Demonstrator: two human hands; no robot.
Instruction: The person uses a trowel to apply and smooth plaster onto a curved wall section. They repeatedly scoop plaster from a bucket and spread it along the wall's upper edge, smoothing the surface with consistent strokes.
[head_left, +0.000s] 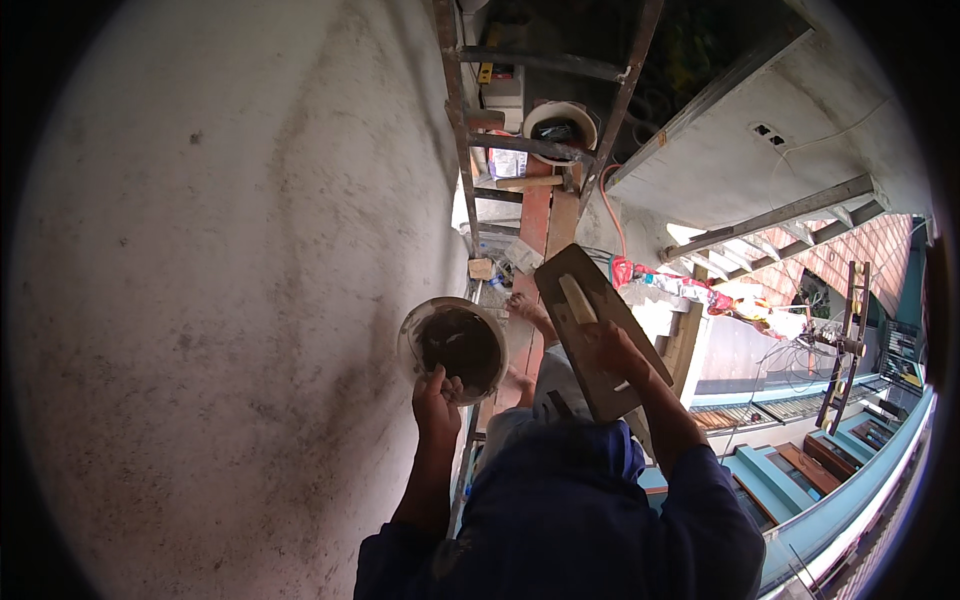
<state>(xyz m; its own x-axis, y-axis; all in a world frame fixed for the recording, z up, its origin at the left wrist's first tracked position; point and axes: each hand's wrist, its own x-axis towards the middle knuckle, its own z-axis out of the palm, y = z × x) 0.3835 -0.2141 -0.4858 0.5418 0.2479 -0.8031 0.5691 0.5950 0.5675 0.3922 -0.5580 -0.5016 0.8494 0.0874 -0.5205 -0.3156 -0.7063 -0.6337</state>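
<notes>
My left hand (437, 398) is closed at the near rim of a pale round bucket (409, 345). The bucket's inside is dark, and what it contains is hard to make out. My right hand (609, 350) is wrapped round the light handle of a long rectangular plastering float (622, 318). The float's handle side faces up, and it lies aslant in front of my right thigh. A gap separates the float from the bucket.
A pale, stained wall (230, 300) rises on my left. Reddish planks (534, 220) run beneath my bare feet. Ahead stand a metal frame with rungs (540, 62) and a second bucket (590, 122). To the right, cloth (690, 290) hangs above a drop towards a blue-trimmed building.
</notes>
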